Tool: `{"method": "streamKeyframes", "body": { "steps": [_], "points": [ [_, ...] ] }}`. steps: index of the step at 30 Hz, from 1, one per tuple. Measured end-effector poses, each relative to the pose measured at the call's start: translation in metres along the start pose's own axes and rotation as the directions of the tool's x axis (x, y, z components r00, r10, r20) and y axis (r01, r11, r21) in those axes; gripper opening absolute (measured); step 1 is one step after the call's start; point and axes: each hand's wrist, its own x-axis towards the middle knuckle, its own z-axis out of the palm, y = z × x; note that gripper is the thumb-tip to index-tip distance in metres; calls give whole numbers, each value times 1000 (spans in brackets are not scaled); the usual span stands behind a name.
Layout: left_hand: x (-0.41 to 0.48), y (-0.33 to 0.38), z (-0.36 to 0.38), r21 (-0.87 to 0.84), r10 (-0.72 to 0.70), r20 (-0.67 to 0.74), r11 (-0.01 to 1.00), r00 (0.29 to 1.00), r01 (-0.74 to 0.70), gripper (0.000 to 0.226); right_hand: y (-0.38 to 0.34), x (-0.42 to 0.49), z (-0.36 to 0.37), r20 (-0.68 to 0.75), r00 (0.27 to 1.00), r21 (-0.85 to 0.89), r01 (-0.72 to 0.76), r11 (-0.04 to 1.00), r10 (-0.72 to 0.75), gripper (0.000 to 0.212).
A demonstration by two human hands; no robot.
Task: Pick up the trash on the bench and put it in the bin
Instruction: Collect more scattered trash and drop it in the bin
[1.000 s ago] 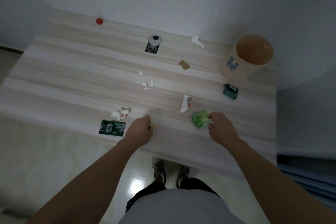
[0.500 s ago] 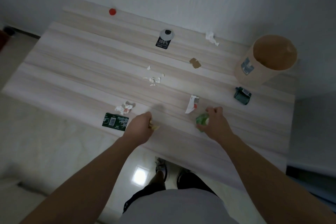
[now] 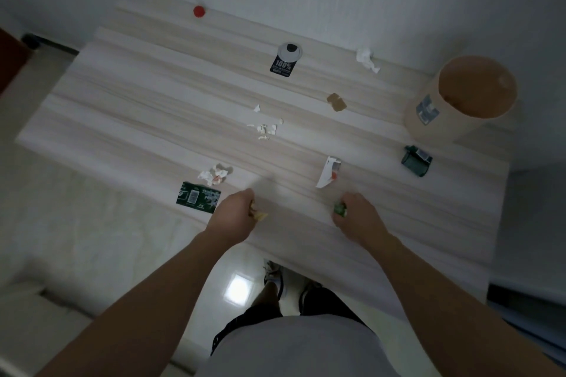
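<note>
My right hand [image 3: 356, 214] is closed around a crumpled green wrapper [image 3: 340, 209] near the front edge of the pale wooden bench [image 3: 153, 107]. A small yellowish scrap [image 3: 259, 216] pokes out of my closed left hand [image 3: 234, 216]. The tan round bin [image 3: 456, 101] stands open at the bench's far right. Still lying on the bench are a dark green flat packet [image 3: 198, 201], white and orange scraps [image 3: 216, 174], torn white bits [image 3: 266, 127], a white carton piece [image 3: 328, 171], a crushed dark green box [image 3: 416, 160] and a brown scrap [image 3: 336, 102].
Further back lie a black and white label with a lid [image 3: 285, 59], a crumpled white tissue [image 3: 367, 59] and a red cap [image 3: 199, 11] beside the white wall. The glossy tiled floor and my shoes [image 3: 277, 280] show below the bench's front edge.
My right hand has closed over the green wrapper and gathered it off the bench into the fist. The left hand stays closed on its scrap. The camera has shifted left.
</note>
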Motion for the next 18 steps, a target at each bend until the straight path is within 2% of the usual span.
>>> {"method": "streamKeyframes", "body": {
  "steps": [4,9,16,18],
  "points": [
    [-3,-4,-4,-21,-5,-18,1000,1000,4,24,-9,-3,0,-21,999,25,-45,999,46,13],
    [-8,-10,-8,-26,-27,-24,999,999,26,23,-13,-8,-11,-80,997,37,-21,999,24,12],
    [-10,-15,-11,-71,-47,-41,996,998,44,27,-20,1,-34,-107,994,45,38,998,-33,19],
    [-9,-18,-12,-86,-61,-44,995,997,57,30,-23,8,-38,-113,992,54,71,996,-65,30]
  ]
}}
